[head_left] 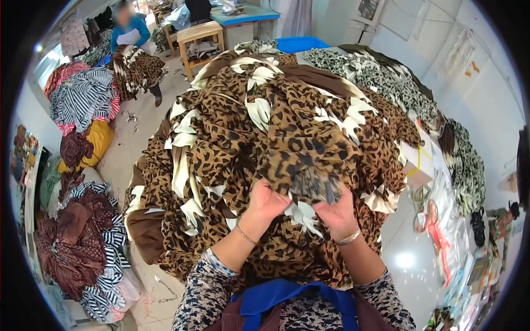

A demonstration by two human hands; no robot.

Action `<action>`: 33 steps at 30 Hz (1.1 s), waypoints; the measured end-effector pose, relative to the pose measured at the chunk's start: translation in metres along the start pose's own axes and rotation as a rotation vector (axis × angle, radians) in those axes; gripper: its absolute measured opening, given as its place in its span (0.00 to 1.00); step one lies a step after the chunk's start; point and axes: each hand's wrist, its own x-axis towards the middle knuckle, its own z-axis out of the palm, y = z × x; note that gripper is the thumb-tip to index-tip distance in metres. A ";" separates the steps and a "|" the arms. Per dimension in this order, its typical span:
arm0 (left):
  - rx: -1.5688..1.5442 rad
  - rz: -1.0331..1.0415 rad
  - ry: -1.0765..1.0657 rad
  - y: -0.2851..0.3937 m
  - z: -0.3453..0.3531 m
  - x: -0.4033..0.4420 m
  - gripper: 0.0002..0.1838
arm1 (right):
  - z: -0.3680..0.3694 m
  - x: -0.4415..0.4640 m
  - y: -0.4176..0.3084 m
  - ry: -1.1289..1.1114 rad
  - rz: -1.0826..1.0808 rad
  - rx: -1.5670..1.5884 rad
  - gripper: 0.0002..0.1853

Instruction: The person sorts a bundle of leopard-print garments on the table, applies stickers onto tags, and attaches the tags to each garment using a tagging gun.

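A big heap of leopard-print garments [221, 132] with cream parts fills the middle of the head view. Over its front, my left hand [269, 199] and my right hand [338, 212] hold the two sides of a leopard-print cloth piece [306, 151]. The near edge of this piece is bunched, dark and smeared by motion. Both thumbs press on the cloth, while most of the fingers are hidden beneath it. Between my hands hangs a cream strip [303, 215]. Each wrist carries a bracelet.
Black-and-white printed cloth [375, 74] is piled behind and right. At far left, a person [130, 33] holds leopard-print cloth. Striped cloth [83, 96] and maroon cloth [74, 237] lie along the left. A wooden stool [200, 41] and blue-topped table [248, 17] stand behind.
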 end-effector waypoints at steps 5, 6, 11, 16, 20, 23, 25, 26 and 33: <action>0.389 -0.047 0.191 -0.032 0.007 -0.019 0.19 | -0.005 -0.031 -0.020 -0.396 -0.743 -1.476 0.24; 0.433 -0.080 0.133 -0.037 0.002 -0.024 0.19 | -0.011 -0.029 -0.029 -0.550 -0.642 -1.519 0.21; 1.276 0.260 0.019 -0.017 -0.028 -0.012 0.14 | 0.055 -0.008 -0.096 -0.685 0.507 -1.706 0.13; 1.969 1.230 -0.048 0.047 0.034 -0.013 0.12 | 0.128 0.078 -0.157 -0.510 0.021 -1.804 0.21; 2.256 1.539 0.494 0.127 0.041 0.026 0.32 | 0.135 0.206 -0.111 -0.306 -0.280 -1.625 0.38; 2.279 0.732 0.557 0.146 0.011 0.058 0.51 | 0.117 0.288 -0.065 -0.229 -0.110 -1.604 0.47; 2.364 0.725 0.392 0.145 -0.048 0.083 0.49 | 0.100 0.342 -0.039 -0.254 -0.164 -1.659 0.55; 2.371 0.862 0.311 0.146 -0.077 0.098 0.48 | 0.107 0.349 -0.029 -0.228 -0.213 -1.721 0.55; 2.455 1.415 0.324 0.142 -0.126 0.128 0.42 | 0.098 0.445 0.019 -0.126 -0.158 -1.991 0.72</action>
